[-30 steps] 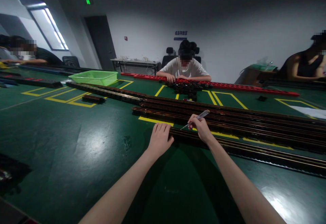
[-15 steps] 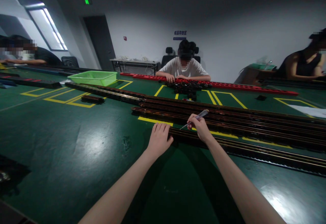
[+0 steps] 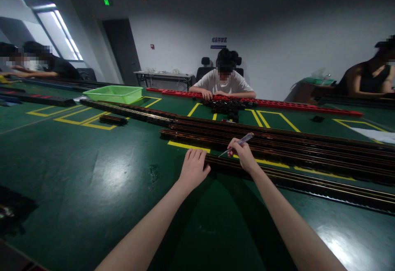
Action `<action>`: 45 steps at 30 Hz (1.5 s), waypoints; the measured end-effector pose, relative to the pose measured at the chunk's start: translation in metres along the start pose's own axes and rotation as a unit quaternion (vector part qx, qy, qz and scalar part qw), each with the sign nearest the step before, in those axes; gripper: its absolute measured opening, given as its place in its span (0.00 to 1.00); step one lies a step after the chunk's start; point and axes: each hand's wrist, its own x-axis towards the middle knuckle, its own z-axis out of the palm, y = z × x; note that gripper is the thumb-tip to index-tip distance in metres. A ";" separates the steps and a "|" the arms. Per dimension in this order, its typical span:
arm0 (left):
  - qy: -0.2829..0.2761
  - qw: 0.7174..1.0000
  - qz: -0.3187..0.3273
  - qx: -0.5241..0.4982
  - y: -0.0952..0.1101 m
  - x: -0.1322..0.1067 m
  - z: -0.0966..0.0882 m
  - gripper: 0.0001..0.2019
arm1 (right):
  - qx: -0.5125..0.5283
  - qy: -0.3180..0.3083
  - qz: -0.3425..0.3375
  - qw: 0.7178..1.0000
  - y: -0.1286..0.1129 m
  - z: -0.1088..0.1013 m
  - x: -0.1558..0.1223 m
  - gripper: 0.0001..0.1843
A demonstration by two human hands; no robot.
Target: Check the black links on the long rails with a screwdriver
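Observation:
My left hand [image 3: 194, 167] lies flat, fingers stretched out, on the left end of the nearest long dark rail [image 3: 308, 182] on the green table [image 3: 92, 172]. My right hand [image 3: 243, 152] is closed on a slim screwdriver [image 3: 237, 143] with a clear handle. Its tip points down and left, just above the same rail, a little right of my left hand. Several more long dark rails [image 3: 277, 139] lie side by side beyond it.
A green plastic tray [image 3: 113, 93] stands at the back left, a short dark piece [image 3: 112, 119] near it. A person in a white shirt [image 3: 223, 82] sits opposite behind a long red rail [image 3: 277, 104] and a heap of black parts [image 3: 226, 106]. Other people sit far left and far right.

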 end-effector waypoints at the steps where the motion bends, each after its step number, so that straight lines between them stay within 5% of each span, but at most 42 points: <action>1: 0.001 1.000 0.000 -0.001 0.000 0.000 0.000 0.16 | 0.000 0.000 0.000 1.000 0.000 0.000 0.000 0.08; 45: 0.002 1.000 0.016 0.011 0.003 -0.002 0.001 0.15 | -0.025 0.012 0.005 1.000 -0.010 0.008 -0.003 0.08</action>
